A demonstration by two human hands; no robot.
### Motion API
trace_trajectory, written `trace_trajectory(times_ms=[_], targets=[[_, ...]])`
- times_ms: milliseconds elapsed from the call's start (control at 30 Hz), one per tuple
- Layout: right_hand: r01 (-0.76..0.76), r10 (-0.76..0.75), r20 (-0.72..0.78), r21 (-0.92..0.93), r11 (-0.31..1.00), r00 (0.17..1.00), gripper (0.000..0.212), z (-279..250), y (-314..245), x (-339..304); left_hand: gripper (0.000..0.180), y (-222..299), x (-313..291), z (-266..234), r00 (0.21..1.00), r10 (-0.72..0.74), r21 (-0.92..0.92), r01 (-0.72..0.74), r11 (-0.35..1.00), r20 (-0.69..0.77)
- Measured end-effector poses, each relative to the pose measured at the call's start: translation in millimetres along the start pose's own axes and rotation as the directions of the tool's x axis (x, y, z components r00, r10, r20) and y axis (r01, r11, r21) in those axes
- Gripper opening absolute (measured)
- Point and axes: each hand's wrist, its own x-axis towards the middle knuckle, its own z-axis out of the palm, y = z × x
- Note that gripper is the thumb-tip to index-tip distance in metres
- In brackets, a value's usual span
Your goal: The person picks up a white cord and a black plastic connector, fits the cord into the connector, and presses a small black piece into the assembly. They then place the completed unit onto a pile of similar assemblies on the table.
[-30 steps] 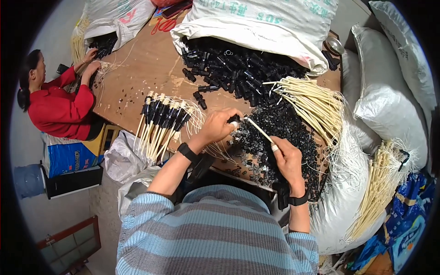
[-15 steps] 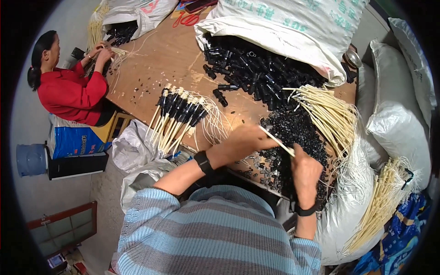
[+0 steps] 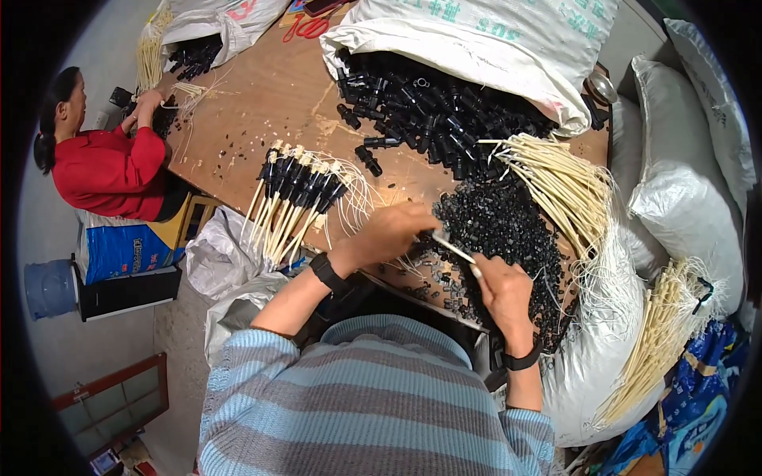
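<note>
Between my two hands slants a thin cream-coloured stick or tube (image 3: 454, 248). My right hand (image 3: 508, 295) is closed, pinching its lower end between thumb and fingers. At its upper end my left hand (image 3: 393, 232) is closed, with a small dark piece showing at the fingertips; its exact kind is too small to tell. Below both hands spreads a heap of small black plastic pieces (image 3: 496, 210), greyer along the near edge. Left of my left hand lies a bundle of cream sticks with black fittings on them (image 3: 298, 194), trailing thin white cords.
Larger black fittings (image 3: 429, 111) spill from a white woven sack (image 3: 476, 40) on the wooden table (image 3: 262, 103). Plain cream sticks (image 3: 556, 186) lie right of the heap. Full white sacks (image 3: 686, 151) stand at the right. A person in red (image 3: 111, 174) works at the far left.
My left hand has moved left and slightly up, and my right hand left and down, with the stick still between them. The whole view has shifted slightly.
</note>
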Motion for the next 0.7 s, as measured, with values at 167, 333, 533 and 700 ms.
trace_trajectory(times_ms=[167,333,533,700], targets=[[-0.017,0.038,0.075,-0.263,0.965,0.996,0.038,-4,-11,7,0.036,-13,-6,15,0.977,0.192,0.175,-0.173,0.969,-0.095],[-0.097,0.099,-0.007,-0.302,0.948,0.995,0.017,2,0,4,0.034,31,1,13,0.983,0.183,0.445,-0.170,0.879,0.016],[-0.184,0.257,-0.083,0.497,0.848,0.963,0.010,10,16,2,0.023,6,-11,16,0.973,0.194,0.344,-0.142,0.928,-0.124],[-0.058,0.404,-0.097,0.933,0.355,0.909,0.006,-3,17,0,0.019,-20,-20,1,0.935,-0.242,0.235,0.304,0.923,-0.258]])
